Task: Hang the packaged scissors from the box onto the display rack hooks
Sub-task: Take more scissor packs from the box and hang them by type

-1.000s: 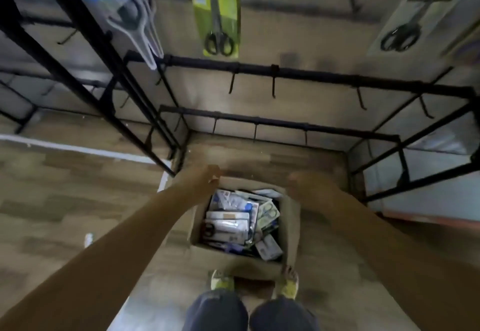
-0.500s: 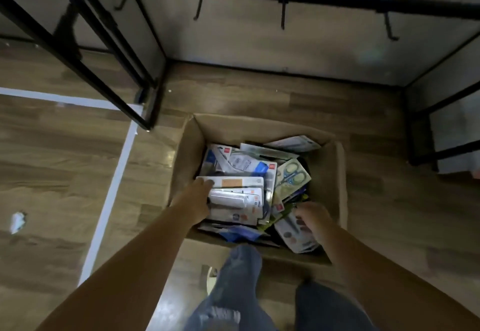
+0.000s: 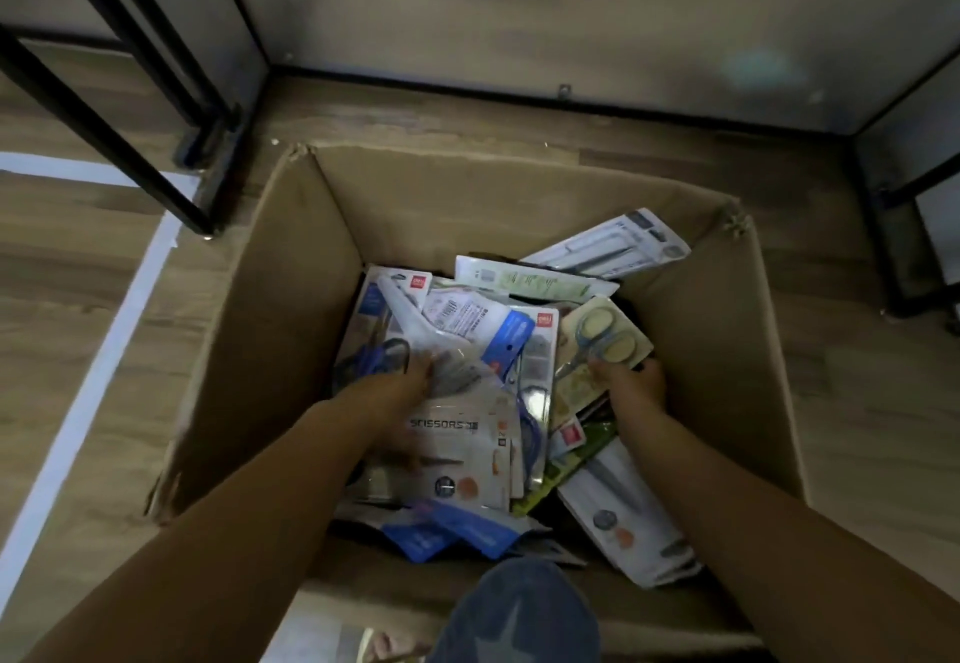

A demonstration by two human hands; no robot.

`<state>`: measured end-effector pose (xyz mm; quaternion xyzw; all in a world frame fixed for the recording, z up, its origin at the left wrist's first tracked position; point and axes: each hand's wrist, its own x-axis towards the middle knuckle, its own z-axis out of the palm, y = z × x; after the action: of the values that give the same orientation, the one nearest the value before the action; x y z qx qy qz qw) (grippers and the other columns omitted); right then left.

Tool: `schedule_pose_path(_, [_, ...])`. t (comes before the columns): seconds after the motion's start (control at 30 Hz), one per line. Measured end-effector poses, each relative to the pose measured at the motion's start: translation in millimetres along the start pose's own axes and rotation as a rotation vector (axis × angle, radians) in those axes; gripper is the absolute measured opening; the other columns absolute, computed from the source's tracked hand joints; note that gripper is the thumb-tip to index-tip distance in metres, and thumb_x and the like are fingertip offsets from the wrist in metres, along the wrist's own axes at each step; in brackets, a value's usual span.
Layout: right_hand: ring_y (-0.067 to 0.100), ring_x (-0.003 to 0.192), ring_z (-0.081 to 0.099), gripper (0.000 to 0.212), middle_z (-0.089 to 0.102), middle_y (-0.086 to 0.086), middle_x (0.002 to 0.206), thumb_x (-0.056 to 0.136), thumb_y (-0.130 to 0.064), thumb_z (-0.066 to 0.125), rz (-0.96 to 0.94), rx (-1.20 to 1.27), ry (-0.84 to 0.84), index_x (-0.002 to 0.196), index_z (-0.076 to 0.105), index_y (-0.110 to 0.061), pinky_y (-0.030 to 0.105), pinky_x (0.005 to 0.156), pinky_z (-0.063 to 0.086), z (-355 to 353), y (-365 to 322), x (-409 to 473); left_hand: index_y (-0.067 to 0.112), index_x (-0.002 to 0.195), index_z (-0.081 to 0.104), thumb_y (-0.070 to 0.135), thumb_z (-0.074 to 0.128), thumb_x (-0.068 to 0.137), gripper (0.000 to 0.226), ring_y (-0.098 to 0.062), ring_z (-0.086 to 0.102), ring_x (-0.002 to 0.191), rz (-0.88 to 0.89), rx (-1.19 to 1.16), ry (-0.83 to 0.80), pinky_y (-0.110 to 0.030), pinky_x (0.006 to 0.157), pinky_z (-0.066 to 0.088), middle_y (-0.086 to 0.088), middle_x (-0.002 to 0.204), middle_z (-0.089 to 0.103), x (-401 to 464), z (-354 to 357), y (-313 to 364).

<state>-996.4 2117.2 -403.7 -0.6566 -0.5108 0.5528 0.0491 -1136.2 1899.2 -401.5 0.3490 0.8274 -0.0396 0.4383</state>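
An open cardboard box [image 3: 291,309] sits on the wooden floor, filled with several packaged scissors. My left hand [image 3: 400,392] is deep in the box, its fingers on a clear pack with blue-handled scissors [image 3: 384,355], just above a white pack printed "SCISSORS" [image 3: 457,454]. My right hand [image 3: 636,387] pinches the lower edge of a cream pack with small grey-handled scissors [image 3: 605,337]. No rack hooks are in view.
Black rack legs [image 3: 119,106] stand at the upper left, and another black frame [image 3: 893,246] stands at the right. A pale wall panel [image 3: 519,12] lies behind the box. White floor tape [image 3: 88,387] runs along the left. My knee [image 3: 519,615] is at the bottom.
My head has dropped closer to the box and the hook rail has left the view. Both hands went further into the box; the right moved up to the cream pack.
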Motion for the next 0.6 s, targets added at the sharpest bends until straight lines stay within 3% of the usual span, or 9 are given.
schedule_pose_path(0.1, [0.034, 0.094, 0.063, 0.044, 0.065, 0.017, 0.112, 0.076, -0.016, 0.075, 0.049, -0.013, -0.069, 0.115, 0.060, -0.004, 0.037, 0.073, 0.051, 1, -3, 3, 0.029, 0.135, 0.039, 0.045, 0.080, 0.066, 0.082, -0.024, 0.054, 0.116, 0.008, 0.163, -0.064, -0.032, 0.088, 0.044, -0.002, 0.132, 0.054, -6, -3, 7])
schedule_pose_path(0.2, [0.033, 0.088, 0.064, 0.046, 0.065, 0.019, 0.111, 0.076, -0.013, 0.074, 0.070, -0.016, -0.133, 0.117, 0.058, -0.002, 0.034, 0.062, 0.052, 5, -4, 6, 0.022, 0.125, 0.055, 0.034, 0.074, 0.077, 0.053, -0.025, 0.057, 0.111, 0.020, 0.138, -0.151, -0.030, 0.086, 0.045, -0.007, 0.126, 0.059, -12, 6, 20])
schedule_pose_path(0.3, [0.028, 0.088, 0.062, 0.051, 0.062, 0.014, 0.117, 0.073, -0.013, 0.077, 0.017, -0.040, -0.188, 0.117, 0.051, -0.006, 0.032, 0.065, 0.050, 12, -1, 2, 0.021, 0.125, 0.058, 0.027, 0.078, 0.076, 0.053, -0.024, 0.058, 0.112, 0.028, 0.079, -0.179, -0.025, 0.085, 0.044, -0.006, 0.124, 0.061, -13, 8, 26])
schedule_pose_path(0.37, [0.030, 0.098, 0.060, 0.065, 0.057, 0.012, 0.123, 0.071, -0.015, 0.079, -0.011, -0.101, -0.226, 0.126, 0.044, -0.010, 0.031, 0.070, 0.048, 18, 2, -3, 0.022, 0.125, 0.058, 0.024, 0.081, 0.072, 0.058, -0.023, 0.058, 0.113, 0.031, 0.079, -0.211, -0.026, 0.087, 0.044, -0.004, 0.125, 0.062, -11, 3, 25])
schedule_pose_path(0.5, [0.034, 0.114, 0.053, 0.086, 0.051, 0.014, 0.130, 0.069, -0.007, 0.080, -0.074, -0.101, -0.241, 0.137, 0.028, -0.012, 0.047, 0.093, 0.047, 35, 6, -8, 0.019, 0.123, 0.059, 0.026, 0.079, 0.074, 0.053, -0.024, 0.058, 0.111, 0.008, 0.115, -0.235, -0.030, 0.089, 0.045, -0.006, 0.123, 0.061, -10, 2, 25])
schedule_pose_path(0.6, [0.025, 0.106, 0.049, 0.101, 0.045, 0.004, 0.121, 0.068, -0.003, 0.079, -0.075, -0.052, -0.284, 0.141, 0.012, -0.020, 0.041, 0.089, 0.046, 47, 10, -13, 0.018, 0.120, 0.060, 0.025, 0.077, 0.075, 0.048, -0.025, 0.058, 0.110, -0.021, 0.104, -0.225, -0.031, 0.089, 0.046, -0.007, 0.122, 0.062, -9, 3, 24])
